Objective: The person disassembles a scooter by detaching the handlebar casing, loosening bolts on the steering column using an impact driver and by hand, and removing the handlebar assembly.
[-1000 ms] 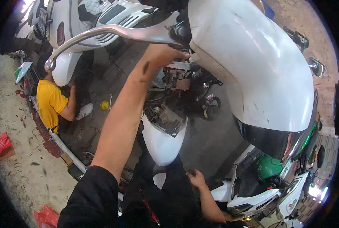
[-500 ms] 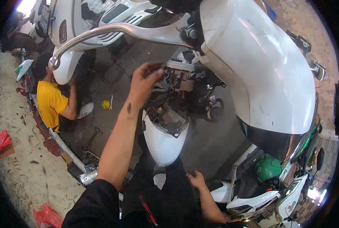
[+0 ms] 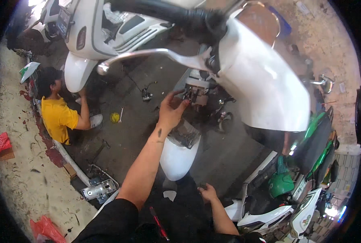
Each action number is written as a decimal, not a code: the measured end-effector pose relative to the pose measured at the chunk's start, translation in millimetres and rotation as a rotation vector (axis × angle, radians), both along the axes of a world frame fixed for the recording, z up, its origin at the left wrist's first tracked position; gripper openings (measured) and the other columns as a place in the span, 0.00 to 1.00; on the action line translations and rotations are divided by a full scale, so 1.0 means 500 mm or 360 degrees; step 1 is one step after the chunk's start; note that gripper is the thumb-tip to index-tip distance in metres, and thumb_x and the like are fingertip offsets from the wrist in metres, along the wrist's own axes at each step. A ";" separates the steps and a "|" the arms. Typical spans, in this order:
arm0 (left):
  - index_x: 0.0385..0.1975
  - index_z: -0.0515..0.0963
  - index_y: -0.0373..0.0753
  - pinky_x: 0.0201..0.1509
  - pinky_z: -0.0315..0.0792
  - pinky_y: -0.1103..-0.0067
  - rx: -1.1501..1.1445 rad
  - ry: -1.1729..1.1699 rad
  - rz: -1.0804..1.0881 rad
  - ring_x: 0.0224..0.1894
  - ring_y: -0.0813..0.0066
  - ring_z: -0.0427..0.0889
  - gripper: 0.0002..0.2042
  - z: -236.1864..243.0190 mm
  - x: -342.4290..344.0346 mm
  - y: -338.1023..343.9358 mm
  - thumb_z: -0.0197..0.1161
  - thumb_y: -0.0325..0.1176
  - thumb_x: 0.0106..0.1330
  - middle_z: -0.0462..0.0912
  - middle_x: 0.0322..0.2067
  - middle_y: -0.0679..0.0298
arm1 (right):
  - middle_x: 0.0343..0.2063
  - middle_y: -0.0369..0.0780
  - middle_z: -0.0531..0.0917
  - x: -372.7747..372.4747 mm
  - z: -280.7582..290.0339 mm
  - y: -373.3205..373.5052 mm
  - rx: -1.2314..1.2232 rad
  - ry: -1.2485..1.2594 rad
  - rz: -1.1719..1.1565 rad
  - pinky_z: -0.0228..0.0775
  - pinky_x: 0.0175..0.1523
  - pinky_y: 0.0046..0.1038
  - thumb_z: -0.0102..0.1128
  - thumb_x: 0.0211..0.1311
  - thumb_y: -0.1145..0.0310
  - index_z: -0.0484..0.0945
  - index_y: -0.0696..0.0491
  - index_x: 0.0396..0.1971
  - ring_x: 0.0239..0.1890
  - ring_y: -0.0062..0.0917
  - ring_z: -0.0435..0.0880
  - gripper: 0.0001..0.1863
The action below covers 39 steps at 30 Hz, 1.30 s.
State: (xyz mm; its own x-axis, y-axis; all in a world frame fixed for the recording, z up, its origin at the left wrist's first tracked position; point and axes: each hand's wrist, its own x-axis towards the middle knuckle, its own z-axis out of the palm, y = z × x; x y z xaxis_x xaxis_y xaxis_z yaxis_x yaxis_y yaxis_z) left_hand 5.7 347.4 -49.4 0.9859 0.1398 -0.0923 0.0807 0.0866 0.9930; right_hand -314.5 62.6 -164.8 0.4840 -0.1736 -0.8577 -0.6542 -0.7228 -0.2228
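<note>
Stretched forward, my left hand has thumb and forefinger bent around the side of a brown-and-grey metal mechanism under the scooter's front. What lies between the fingertips is dark and too small to name. Just below the hand is the white front fender, with a dark open cavity at its top. Near my right thigh, my right hand is closed with curled fingers, and a small dark thing seems to show at the fingertips. A silver brake lever and a white scooter panel hang above the mechanism.
At the left a person in a yellow shirt sits by another white scooter. A wrench and a yellow round object lie on the floor. A green helmet rests on a scooter at the lower right.
My left hand has moved right and down, from open air beside the mechanism onto its side, fingers closing around it. The view has shifted. My right hand stays by the thigh.
</note>
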 end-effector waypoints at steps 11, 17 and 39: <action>0.50 0.74 0.33 0.44 0.73 0.75 0.0579 -0.0005 0.0267 0.39 0.66 0.83 0.18 -0.011 -0.026 -0.018 0.61 0.31 0.61 0.83 0.35 0.52 | 0.33 0.44 0.83 0.189 0.102 -0.185 0.0437 -0.0756 -0.0571 0.75 0.35 0.28 0.58 0.60 0.72 0.75 0.62 0.45 0.32 0.28 0.83 0.14; 0.48 0.76 0.33 0.46 0.74 0.73 0.0785 0.0230 0.0500 0.42 0.64 0.83 0.17 0.028 -0.018 -0.086 0.61 0.32 0.61 0.83 0.39 0.49 | 0.30 0.41 0.82 0.537 0.241 -0.402 0.0686 -0.1445 -0.0928 0.73 0.33 0.25 0.57 0.58 0.75 0.78 0.60 0.39 0.28 0.24 0.80 0.09; 0.53 0.71 0.28 0.52 0.72 0.72 0.0092 0.1379 0.0748 0.49 0.58 0.79 0.27 -0.251 -0.568 -0.688 0.66 0.37 0.56 0.79 0.48 0.47 | 0.35 0.53 0.80 1.123 0.398 -0.492 0.0494 -0.2121 0.1706 0.67 0.46 0.45 0.37 0.68 0.61 0.74 0.56 0.47 0.40 0.50 0.77 0.19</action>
State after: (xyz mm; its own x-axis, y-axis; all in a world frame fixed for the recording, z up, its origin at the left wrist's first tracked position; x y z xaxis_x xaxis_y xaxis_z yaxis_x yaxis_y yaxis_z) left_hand -278.0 3.2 -174.9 0.4237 0.5271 -0.7367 0.7517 0.2491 0.6106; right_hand 247.3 -183.3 34.3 0.6090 0.7508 0.2557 0.7794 -0.5065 -0.3689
